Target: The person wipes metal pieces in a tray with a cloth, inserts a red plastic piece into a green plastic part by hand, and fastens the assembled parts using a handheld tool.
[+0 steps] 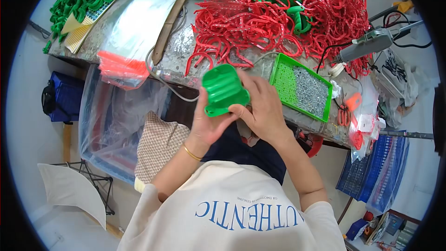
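Observation:
A curved green plastic part (224, 88) is held up in front of my body, near the table's front edge. My left hand (209, 123) grips it from below and the left side, with a bangle on the wrist. My right hand (262, 107) is on its right side, thumb against the lower right edge and the other fingers partly behind it. Just right of that hand sits a green tray (288, 82) with many small metal pieces (310, 92). Beyond the part lies a large heap of red curved plastic strips (246, 28).
Green plastic parts (88, 0) pile up at the back left. Clear plastic bags with red edges (123, 67) overhang the table's front. A grey soldering-iron-like tool (367, 44) on a stand, orange-handled scissors (344, 115) and cables are at the right. A plastic-lined bin (111, 125) stands below left.

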Available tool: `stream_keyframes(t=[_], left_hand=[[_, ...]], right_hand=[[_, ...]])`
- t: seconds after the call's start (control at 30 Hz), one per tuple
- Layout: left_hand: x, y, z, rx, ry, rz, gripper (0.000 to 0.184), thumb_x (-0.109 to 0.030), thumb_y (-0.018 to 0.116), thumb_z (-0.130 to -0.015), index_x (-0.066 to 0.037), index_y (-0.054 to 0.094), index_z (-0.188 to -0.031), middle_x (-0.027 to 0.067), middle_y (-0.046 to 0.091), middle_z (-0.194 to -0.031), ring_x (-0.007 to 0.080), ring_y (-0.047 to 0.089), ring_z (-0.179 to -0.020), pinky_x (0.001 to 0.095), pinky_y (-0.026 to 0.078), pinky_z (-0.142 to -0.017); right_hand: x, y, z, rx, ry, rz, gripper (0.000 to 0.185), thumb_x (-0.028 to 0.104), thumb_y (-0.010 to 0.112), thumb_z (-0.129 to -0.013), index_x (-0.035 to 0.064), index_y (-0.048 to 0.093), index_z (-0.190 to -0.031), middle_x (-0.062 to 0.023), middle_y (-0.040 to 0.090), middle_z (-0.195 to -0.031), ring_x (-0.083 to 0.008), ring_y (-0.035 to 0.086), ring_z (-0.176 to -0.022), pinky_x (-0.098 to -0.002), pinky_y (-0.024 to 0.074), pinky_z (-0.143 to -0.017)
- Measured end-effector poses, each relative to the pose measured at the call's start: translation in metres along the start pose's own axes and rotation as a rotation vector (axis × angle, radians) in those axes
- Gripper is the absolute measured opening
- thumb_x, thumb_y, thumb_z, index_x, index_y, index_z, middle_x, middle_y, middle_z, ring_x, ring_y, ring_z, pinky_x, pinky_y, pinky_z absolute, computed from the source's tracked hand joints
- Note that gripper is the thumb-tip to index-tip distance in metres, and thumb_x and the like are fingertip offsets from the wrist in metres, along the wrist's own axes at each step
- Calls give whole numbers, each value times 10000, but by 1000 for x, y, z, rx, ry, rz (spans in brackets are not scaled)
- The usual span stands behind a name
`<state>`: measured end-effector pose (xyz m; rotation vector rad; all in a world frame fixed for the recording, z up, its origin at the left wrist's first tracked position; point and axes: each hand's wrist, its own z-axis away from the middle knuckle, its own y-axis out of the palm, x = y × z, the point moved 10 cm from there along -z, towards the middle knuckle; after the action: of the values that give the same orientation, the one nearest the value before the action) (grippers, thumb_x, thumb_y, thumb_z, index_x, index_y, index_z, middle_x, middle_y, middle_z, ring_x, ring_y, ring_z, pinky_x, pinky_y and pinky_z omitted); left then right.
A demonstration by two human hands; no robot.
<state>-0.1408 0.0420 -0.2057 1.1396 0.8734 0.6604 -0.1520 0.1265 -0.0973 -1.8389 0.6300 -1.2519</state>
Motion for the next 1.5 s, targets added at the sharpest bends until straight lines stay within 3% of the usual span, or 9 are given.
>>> stream_keyframes(t=[0.1,0.17,0.27,0.33,0.43,0.83,1.23,1.4,1.5], left_hand=[[-29,7,11,-8,142,-143,645,-564,511,-940,-106,463,-1391,107,541,-1373,247,545,-1222,411,449,-969],[-41,-14,21,-58,127,-478,672,-543,519,-932,-92,426,-1421,150,569,-1333,299,578,-1181,414,451,-974],[-30,-34,32,-160,89,-382,640,-473,545,-927,-46,448,-1394,151,602,-1283,301,604,-1142,407,441,-998],[-14,-40,39,-186,20,-340,636,-452,543,-927,-16,453,-1380,164,605,-1268,300,608,-1140,422,439,-1012],[4,-21,44,-33,-55,-318,634,-513,442,-964,-35,464,-1380,188,596,-1283,300,609,-1145,430,443,-1017],[6,-15,49,-23,-45,-193,875,-777,220,-883,-135,390,-1452,156,524,-1391,288,521,-1269,437,376,-1064],[-9,-35,53,-2,40,-76,951,-825,313,-819,-107,407,-1434,223,508,-1378,344,511,-1268,483,395,-1063],[-22,-35,55,-5,77,-127,803,-596,577,-890,-109,328,-1479,191,492,-1394,341,504,-1280,477,407,-1063],[-29,-32,58,-30,131,-220,910,-467,711,-844,-113,225,-1527,155,479,-1394,318,521,-1260,460,416,-1056]], right_hand=[[11,-22,-17,-260,-178,-43,686,448,624,-896,50,420,-1416,-149,572,-1244,-337,552,-1126,-426,409,-995],[-8,-15,-42,-275,-30,-338,617,420,653,-880,72,495,-1365,-143,625,-1150,-317,603,-1048,-401,457,-944],[-49,31,-79,-161,188,-434,428,359,685,-855,84,635,-1179,-131,669,-1006,-305,652,-926,-410,510,-827],[-37,50,-96,-190,24,200,261,313,711,-816,86,696,-943,-103,661,-855,-307,658,-800,-449,509,-713],[-35,73,-105,-248,-39,386,223,303,715,-791,85,693,-833,-90,629,-789,-319,638,-742,-470,483,-648],[-46,81,-110,-249,88,338,252,362,723,-771,125,733,-856,-94,648,-816,-308,648,-788,-471,483,-681],[-22,76,-121,-437,59,341,251,371,762,-739,139,673,-776,-58,630,-855,-255,620,-842,-445,398,-733],[-29,90,-128,-341,94,372,217,344,753,-751,143,673,-767,-51,626,-856,-253,619,-842,-453,397,-734],[-44,89,-126,-327,187,175,176,307,720,-790,138,676,-810,-49,629,-842,-253,622,-817,-432,403,-738]])
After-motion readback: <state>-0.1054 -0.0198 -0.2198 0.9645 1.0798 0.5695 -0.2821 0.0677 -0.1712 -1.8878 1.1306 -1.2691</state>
